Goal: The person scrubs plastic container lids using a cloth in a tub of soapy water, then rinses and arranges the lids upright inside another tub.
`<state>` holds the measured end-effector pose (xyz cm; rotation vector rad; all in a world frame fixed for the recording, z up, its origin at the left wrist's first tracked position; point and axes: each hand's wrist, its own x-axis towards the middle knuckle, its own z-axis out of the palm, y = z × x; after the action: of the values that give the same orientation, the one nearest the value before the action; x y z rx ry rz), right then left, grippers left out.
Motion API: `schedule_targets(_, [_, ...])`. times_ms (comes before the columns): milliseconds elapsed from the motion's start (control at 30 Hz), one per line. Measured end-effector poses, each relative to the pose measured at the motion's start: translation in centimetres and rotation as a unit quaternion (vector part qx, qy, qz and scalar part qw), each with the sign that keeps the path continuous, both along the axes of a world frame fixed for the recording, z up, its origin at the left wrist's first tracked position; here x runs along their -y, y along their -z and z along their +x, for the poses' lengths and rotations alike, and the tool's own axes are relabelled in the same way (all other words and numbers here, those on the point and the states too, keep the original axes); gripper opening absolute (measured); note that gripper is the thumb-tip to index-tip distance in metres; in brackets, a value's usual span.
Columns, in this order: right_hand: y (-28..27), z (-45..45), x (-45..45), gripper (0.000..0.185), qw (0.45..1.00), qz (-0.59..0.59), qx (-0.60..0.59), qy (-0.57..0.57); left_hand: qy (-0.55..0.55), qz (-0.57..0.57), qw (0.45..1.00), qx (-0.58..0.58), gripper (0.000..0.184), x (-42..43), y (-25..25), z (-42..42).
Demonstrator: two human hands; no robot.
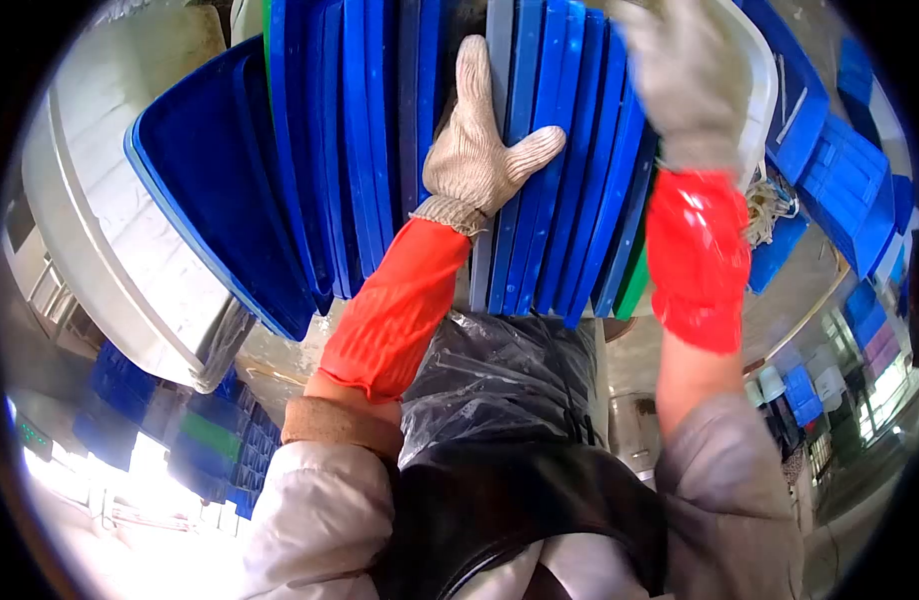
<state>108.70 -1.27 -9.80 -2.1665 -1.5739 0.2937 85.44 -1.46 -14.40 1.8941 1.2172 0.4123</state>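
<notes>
Before me stands a tight row of upright plastic panels (pixel 365 140), perhaps lids or trays; most are blue, with a few grey and green ones. My left hand (pixel 485 150), in an off-white knit glove with a red cuff, lies over the middle of the row, one finger and the thumb stretched apart. It appears to touch the panel edges. At the row's right end is my right hand (pixel 685 85), gloved the same way; motion smears its fingers. A wider blue tray-like piece (pixel 215 190) leans at the left end.
A large white tub (pixel 120 230) curves along the left, and a white rim (pixel 765 90) shows on the right. Blue crates (pixel 845 180) are stacked at right, near a bundle of pale cord (pixel 770 210). Black plastic sheeting (pixel 500 375) lies in front of my body.
</notes>
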Motion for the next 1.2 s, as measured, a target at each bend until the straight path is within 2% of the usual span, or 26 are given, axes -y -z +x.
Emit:
schedule_targets(33, [-0.7, 1.1, 2.5, 0.043, 0.993, 0.084, -0.074, 0.036, -0.003, -0.004, 1.0, -0.001, 0.123, 0.4, 0.0, 0.0])
schedule_targets(67, [-0.7, 2.4, 5.2, 0.051, 0.978, -0.007, -0.17, 0.121, -0.015, -0.038, 0.999, 0.0, 0.119, 0.6, -0.2, 0.2])
schedule_targets(133, [5.8, 6.1, 13.5, 0.053, 0.986, -0.031, -0.053, 0.157, -0.039, -0.085, 0.995, 0.021, 0.105, 0.8, -1.0, 1.1])
schedule_targets(167, [5.1, 2.9, 14.1, 0.057, 0.963, -0.063, -0.168, 0.203, -0.037, -0.088, 0.995, 0.025, 0.105, 1.1, -1.5, 1.5])
schedule_targets(200, [4.2, -0.5, 14.5, 0.062, 0.923, -0.091, -0.269, 0.259, -0.032, -0.141, 0.99, 0.008, 0.102, 1.3, -2.0, 1.9])
schedule_targets(233, [2.0, -2.5, 13.7, 0.063, 0.922, -0.053, -0.286, 0.255, -0.028, -0.192, 0.981, -0.012, 0.099, 1.7, -2.2, 2.1])
schedule_targets(267, [2.6, -3.1, 13.9, 0.061, 0.919, -0.057, -0.301, 0.247, -0.035, -0.184, 0.981, -0.05, 0.095, 2.4, -1.7, 2.2])
schedule_targets(367, [3.2, -4.6, 13.8, 0.06, 0.902, -0.031, -0.364, 0.229, -0.039, -0.145, 0.987, -0.055, 0.096, 4.0, -1.4, 2.0])
schedule_targets(400, [3.3, -4.8, 13.4, 0.061, 0.916, -0.036, -0.323, 0.234, -0.043, -0.176, 0.982, -0.044, 0.096, 3.7, -1.9, 2.0])
schedule_targets(433, [3.3, -4.7, 12.9, 0.062, 0.91, -0.033, -0.344, 0.231, -0.056, -0.177, 0.982, -0.006, 0.098, 3.7, -1.7, 2.0])
schedule_targets(500, [4.2, -4.1, 11.4, 0.061, 0.905, -0.096, -0.339, 0.239, -0.04, -0.21, 0.975, -0.065, 0.096, 2.7, -2.1, 1.9])
schedule_targets(533, [6.3, -3.7, 10.8, 0.059, 0.931, -0.076, -0.268, 0.234, -0.049, -0.215, 0.972, -0.087, 0.092, 2.6, -2.6, 2.2])
schedule_targets(600, [6.3, -3.1, 9.3, 0.06, 0.926, -0.076, -0.292, 0.228, -0.052, -0.211, 0.97, -0.107, 0.092, 2.7, -3.0, 2.8])
schedule_targets(700, [2.9, -2.6, 8.8, 0.071, 0.908, -0.112, -0.349, 0.204, -0.056, -0.209, 0.97, -0.107, 0.093, 3.1, -3.1, 3.0])
schedule_targets(767, [4.1, -3.4, 10.4, 0.077, 0.959, -0.055, -0.208, 0.184, -0.051, -0.204, 0.974, -0.089, 0.094, 2.7, -3.1, 3.5])
schedule_targets(800, [3.8, -4.3, 10.8, 0.08, 0.972, 0.023, -0.175, 0.154, -0.05, -0.215, 0.97, -0.099, 0.095, 2.6, -3.4, 3.9])
schedule_targets(833, [3.5, -5.0, 11.5, 0.088, 0.989, 0.045, -0.072, 0.121, -0.05, -0.232, 0.965, -0.113, 0.096, 2.8, -3.4, 3.9])
schedule_targets(900, [2.5, -5.5, 11.6, 0.093, 0.989, -0.029, -0.048, 0.139, -0.038, -0.229, 0.967, -0.102, 0.097, 3.2, -2.8, 3.9])
schedule_targets(967, [2.6, -4.5, 11.4, 0.092, 0.989, -0.013, -0.047, 0.137, -0.031, -0.211, 0.975, -0.064, 0.098, 3.2, -2.4, 4.0])
schedule_targets(1000, [2.6, -4.2, 11.1, 0.092, 0.99, 0.007, -0.049, 0.131, -0.025, -0.203, 0.973, -0.106, 0.099, 3.2, -2.7, 4.0])
schedule_targets(1033, [2.5, -4.0, 10.9, 0.088, 0.989, -0.011, -0.028, 0.148, -0.025, -0.204, 0.972, -0.111, 0.099, 3.5, -2.7, 3.8])
schedule_targets(1100, [3.3, -3.2, 11.6, 0.087, 0.986, 0.033, 0.002, 0.165, -0.029, -0.212, 0.972, -0.093, 0.099, 3.3, -2.7, 4.0])
schedule_targets(1133, [3.2, -3.1, 12.2, 0.085, 0.976, 0.013, -0.05, 0.213, -0.028, -0.22, 0.969, -0.109, 0.099, 3.2, -2.8, 4.0])
schedule_targets(1167, [3.5, -3.1, 12.3, 0.081, 0.972, 0.043, -0.038, 0.229, -0.031, -0.22, 0.969, -0.109, 0.099, 3.1, -2.6, 4.1])
schedule_targets(1200, [3.6, -2.8, 12.6, 0.079, 0.962, 0.005, -0.1, 0.256, -0.028, -0.206, 0.973, -0.102, 0.099, 3.2, -2.6, 4.0])
